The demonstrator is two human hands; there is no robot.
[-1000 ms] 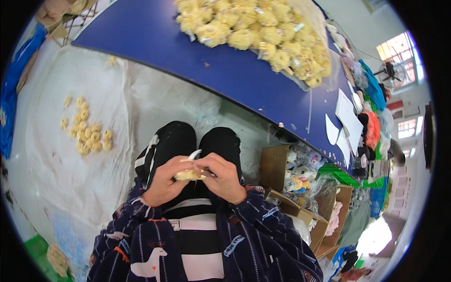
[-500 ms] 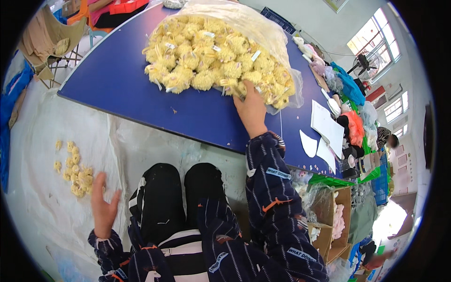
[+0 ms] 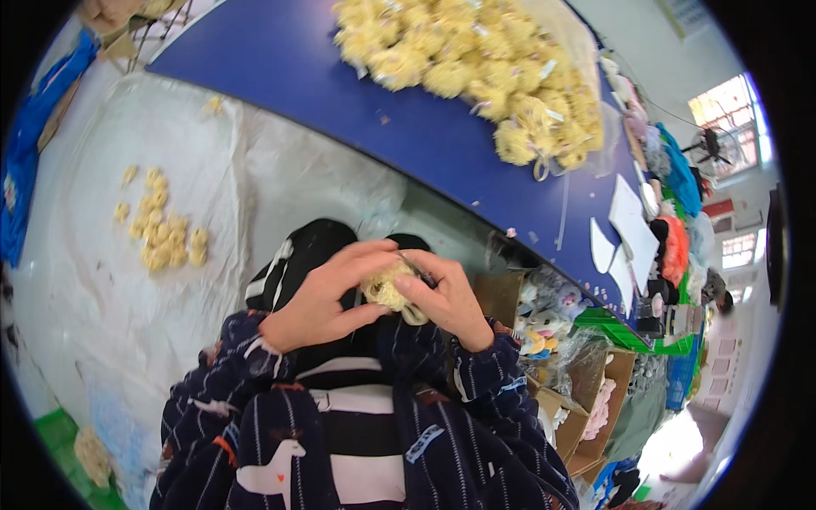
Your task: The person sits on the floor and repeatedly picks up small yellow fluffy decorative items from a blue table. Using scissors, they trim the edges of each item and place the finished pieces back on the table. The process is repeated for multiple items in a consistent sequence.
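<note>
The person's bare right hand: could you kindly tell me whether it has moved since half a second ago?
Yes; the right hand has come back from the fluffy yellow pile across the near edge of the flat blue table, toward the person.

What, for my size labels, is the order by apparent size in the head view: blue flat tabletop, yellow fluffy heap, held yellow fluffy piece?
1. Blue flat tabletop
2. Yellow fluffy heap
3. Held yellow fluffy piece

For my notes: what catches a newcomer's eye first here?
Probably the heap of fluffy yellow pieces on the blue table, up top. Then the left hand and right hand, a yellow bundle between them over the knees, and small yellow bits on the pale sheet, left.
</note>
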